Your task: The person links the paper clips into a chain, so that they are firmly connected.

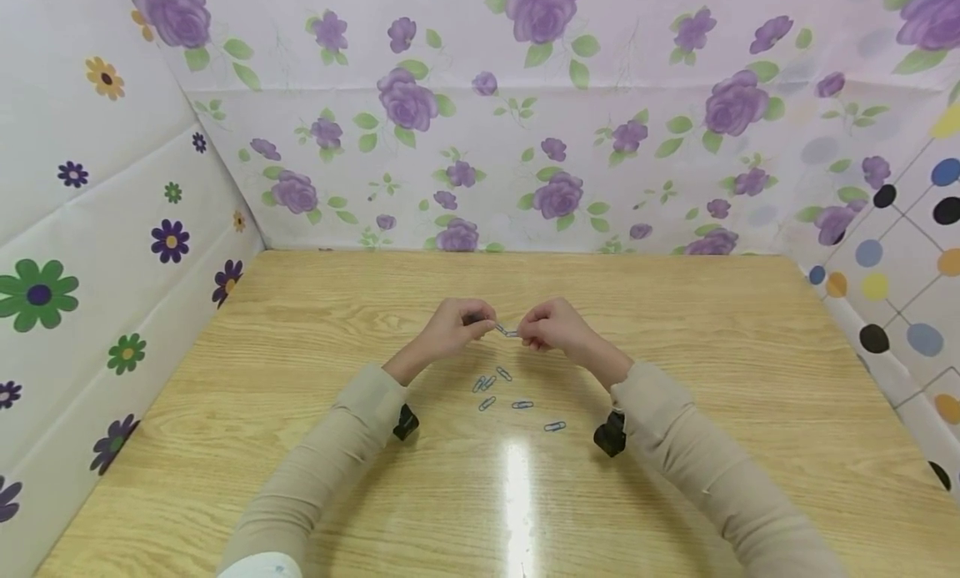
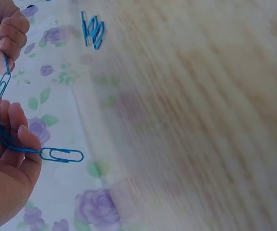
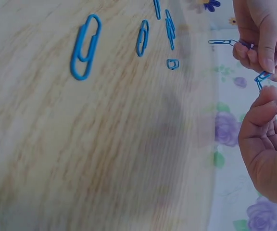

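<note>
Between thumb and fingers my left hand holds a chain of blue paper clips. Part of that chain lies hidden within its curled fingers, and an end clip sticks out past them in the left wrist view. Close by on the right, my right hand pinches another blue paper clip. This clip meets a clip coming out of the left hand; they look hooked together. Both hands are raised above the wooden table.
Several loose blue paper clips lie on the table nearer the body, including one at the right and one close below the hands. Flower-patterned cloth stands behind the table, with patterned sheets at both sides.
</note>
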A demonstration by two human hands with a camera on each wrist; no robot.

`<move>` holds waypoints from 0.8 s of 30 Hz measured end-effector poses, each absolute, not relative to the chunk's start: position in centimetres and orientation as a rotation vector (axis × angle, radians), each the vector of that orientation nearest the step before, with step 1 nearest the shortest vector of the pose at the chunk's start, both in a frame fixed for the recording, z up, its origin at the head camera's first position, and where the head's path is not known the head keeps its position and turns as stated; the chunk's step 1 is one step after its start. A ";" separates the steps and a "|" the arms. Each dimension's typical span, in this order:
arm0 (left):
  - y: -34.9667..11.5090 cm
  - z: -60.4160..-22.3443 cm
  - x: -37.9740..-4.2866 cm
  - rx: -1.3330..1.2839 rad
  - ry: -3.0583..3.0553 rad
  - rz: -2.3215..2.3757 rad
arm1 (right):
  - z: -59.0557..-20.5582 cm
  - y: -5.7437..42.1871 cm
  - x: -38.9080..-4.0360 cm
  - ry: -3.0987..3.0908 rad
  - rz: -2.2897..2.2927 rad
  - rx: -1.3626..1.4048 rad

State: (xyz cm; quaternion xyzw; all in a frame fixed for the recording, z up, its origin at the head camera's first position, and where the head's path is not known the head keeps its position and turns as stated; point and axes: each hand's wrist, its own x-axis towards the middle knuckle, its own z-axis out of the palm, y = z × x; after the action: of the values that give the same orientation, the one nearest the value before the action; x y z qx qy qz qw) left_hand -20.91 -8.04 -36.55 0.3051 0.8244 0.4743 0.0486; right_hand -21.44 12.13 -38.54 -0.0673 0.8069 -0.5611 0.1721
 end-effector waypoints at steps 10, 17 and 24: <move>-8.9 -39.7 -22.9 0.795 2.421 1.530 | -39.2 12.4 -21.2 2.223 -1.672 -0.231; -9.1 -39.6 -22.9 0.743 2.409 1.512 | -39.2 12.3 -21.0 2.263 -1.685 -0.318; -8.9 -39.8 -23.3 0.778 2.416 1.394 | -39.2 12.1 -20.8 2.381 -1.617 -0.474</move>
State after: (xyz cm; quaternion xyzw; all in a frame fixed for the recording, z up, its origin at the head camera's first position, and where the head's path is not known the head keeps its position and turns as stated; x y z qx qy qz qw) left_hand -23.28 -8.93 -39.79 0.2668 0.8280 0.4777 0.1224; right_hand -20.85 12.09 -39.18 -0.1614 0.8112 -0.5509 0.1118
